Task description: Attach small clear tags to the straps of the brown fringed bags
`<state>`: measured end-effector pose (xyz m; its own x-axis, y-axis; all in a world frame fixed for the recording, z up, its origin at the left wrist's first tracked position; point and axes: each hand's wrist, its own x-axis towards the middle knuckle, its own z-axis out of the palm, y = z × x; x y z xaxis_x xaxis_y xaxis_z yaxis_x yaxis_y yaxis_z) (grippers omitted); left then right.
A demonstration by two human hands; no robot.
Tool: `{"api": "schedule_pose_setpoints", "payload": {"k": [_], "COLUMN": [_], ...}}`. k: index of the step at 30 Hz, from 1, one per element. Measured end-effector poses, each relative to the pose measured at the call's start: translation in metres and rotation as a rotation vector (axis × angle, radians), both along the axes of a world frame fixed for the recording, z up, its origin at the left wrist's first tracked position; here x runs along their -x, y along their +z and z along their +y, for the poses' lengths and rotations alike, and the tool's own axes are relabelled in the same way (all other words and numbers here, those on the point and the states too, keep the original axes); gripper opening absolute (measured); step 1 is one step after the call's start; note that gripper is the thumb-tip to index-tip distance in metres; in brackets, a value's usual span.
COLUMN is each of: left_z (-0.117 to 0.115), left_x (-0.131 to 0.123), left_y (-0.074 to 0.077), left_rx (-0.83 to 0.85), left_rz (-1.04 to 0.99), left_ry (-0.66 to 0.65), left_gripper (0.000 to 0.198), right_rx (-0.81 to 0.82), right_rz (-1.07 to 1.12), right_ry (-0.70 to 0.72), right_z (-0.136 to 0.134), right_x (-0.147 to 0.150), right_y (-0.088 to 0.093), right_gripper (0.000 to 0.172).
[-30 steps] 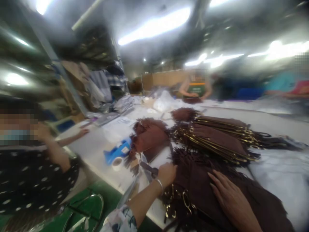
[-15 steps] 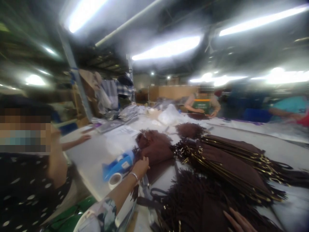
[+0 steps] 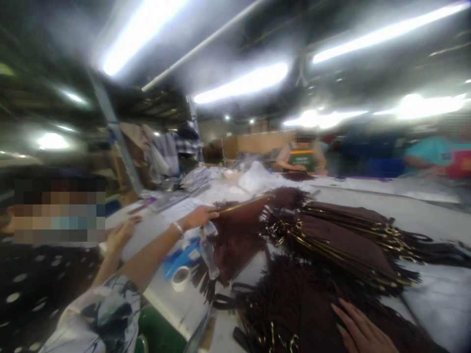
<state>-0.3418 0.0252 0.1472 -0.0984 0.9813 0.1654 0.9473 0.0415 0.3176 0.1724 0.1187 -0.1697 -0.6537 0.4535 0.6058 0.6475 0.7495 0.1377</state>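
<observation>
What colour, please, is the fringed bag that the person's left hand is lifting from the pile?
Dark brown, with a gold-coloured strip along its top edge: the fringed bag in the left hand, head view.

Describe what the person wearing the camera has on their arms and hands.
The left arm has a short, loose sleeve in white fabric with a dark floral print, and a thin silver bracelet sits at the wrist behind the left hand. The right hand is bare, with no ring, glove or sleeve in view.

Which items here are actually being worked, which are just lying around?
In hand:
left hand lifting a brown fringed bag
right hand flat on the near bag pile

Lying about:
tape roll
blue tool
stacked bags
plastic bags
</observation>
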Motion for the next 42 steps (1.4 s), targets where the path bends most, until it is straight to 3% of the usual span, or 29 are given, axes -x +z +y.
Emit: {"api": "schedule_pose_setpoints", "payload": {"k": [4,12,16,19,22,27,30,32,35,40,42], "left_z": [-0.024,-0.041,-0.044,-0.041,-0.033,-0.008,0.008,0.017,0.024,0.029,0.035], "left_x": [-0.036,-0.104,-0.124,-0.134,-0.133,-0.114,-0.099,-0.090,-0.075,-0.052,-0.042], "left_y": [0.020,0.028,0.023,0.022,0.026,0.025,0.009,-0.010,-0.052,-0.126,-0.148], "left_rx": [-0.001,0.061,0.088,0.031,-0.040,-0.155,-0.153,-0.123,-0.035,0.210,0.244], "left_rz": [-0.139,-0.353,-0.309,-0.129,0.186,0.428,0.501,0.526,0.536,0.450,0.402], "left_ry": [-0.093,-0.282,-0.315,-0.274,-0.167,0.151,0.271,0.298,0.275,0.147,0.147], "left_gripper": [0.043,0.044,0.043,0.042,0.038,0.040,0.042,0.043,0.040,0.020,0.033], "right_rx": [0.156,0.633,0.883,0.858,0.722,0.573,0.478,0.411,0.350,0.397,0.422], "right_rz": [0.082,0.436,0.765,0.801,0.719,0.628,0.543,0.471,0.381,0.307,0.293], "right_ry": [-0.015,0.004,0.048,0.089,0.073,-0.057,-0.050,-0.049,-0.082,-0.128,-0.138], "right_z": [-0.014,-0.038,-0.045,-0.050,-0.053,-0.054,-0.059,-0.063,-0.069,-0.074,-0.075], "right_x": [0.007,0.009,0.009,0.006,-0.001,-0.015,-0.017,-0.015,-0.012,-0.008,-0.007], "right_y": [0.025,0.077,0.103,0.119,0.118,0.083,0.064,0.056,0.053,0.059,0.061], "right_gripper": [0.045,0.038,0.065,0.065,0.049,0.034,0.029,0.028,0.028,0.030,0.030]}}
